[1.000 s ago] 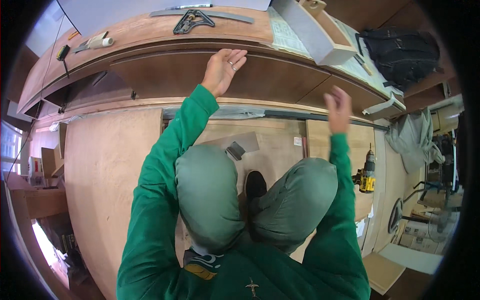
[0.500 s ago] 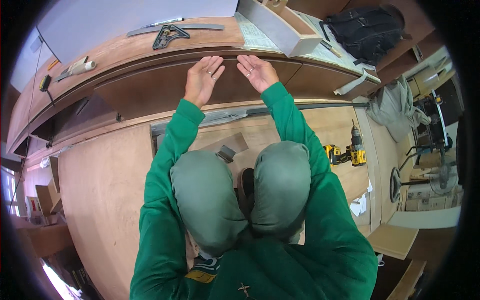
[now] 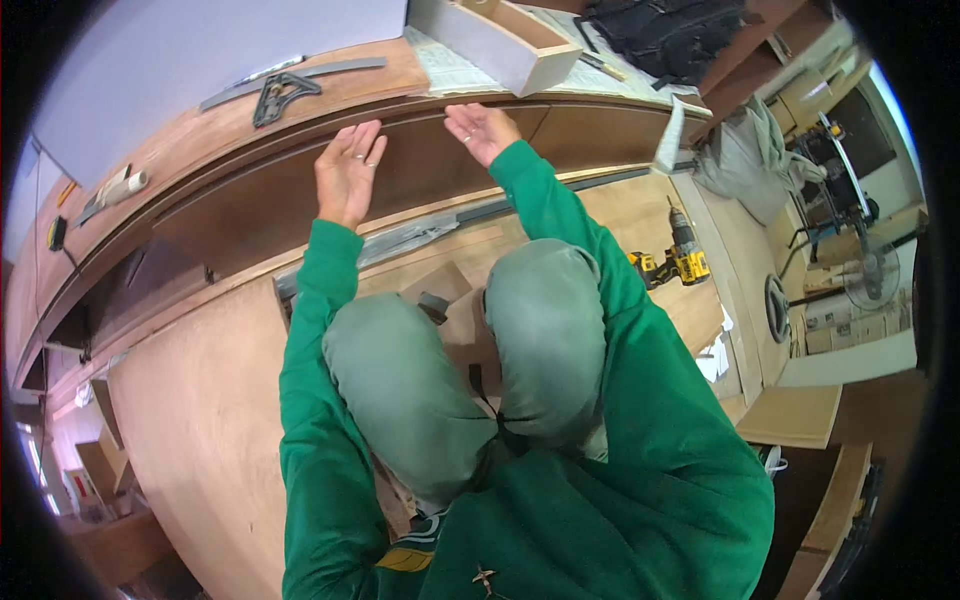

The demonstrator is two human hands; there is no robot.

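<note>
My left hand [image 3: 348, 175] is raised in front of the brown cabinet front [image 3: 420, 165], palm up, fingers stretched out and holding nothing. To its right my right hand [image 3: 482, 132] is open too, its fingertips near the edge of the wooden counter [image 3: 365, 92]. Neither hand visibly grips anything. On the counter beyond them lie a combination square [image 3: 285, 97], its metal ruler blade [image 3: 340, 66] and a marker pen [image 3: 268, 71]. A grey-white wooden drawer box [image 3: 500, 45] stands on paper sheets at the back.
A yellow and black cordless drill [image 3: 685, 255] lies on the plywood at right. A black backpack [image 3: 665, 35] sits at the far right of the counter. At left are a tape measure [image 3: 57, 232] and a white roll [image 3: 122, 188]. A fan [image 3: 872, 278] stands at right.
The view has turned, so the counter and tools sit further left in the picture. My hands have shifted left in view and remain open, with the left one now lower than the right.
</note>
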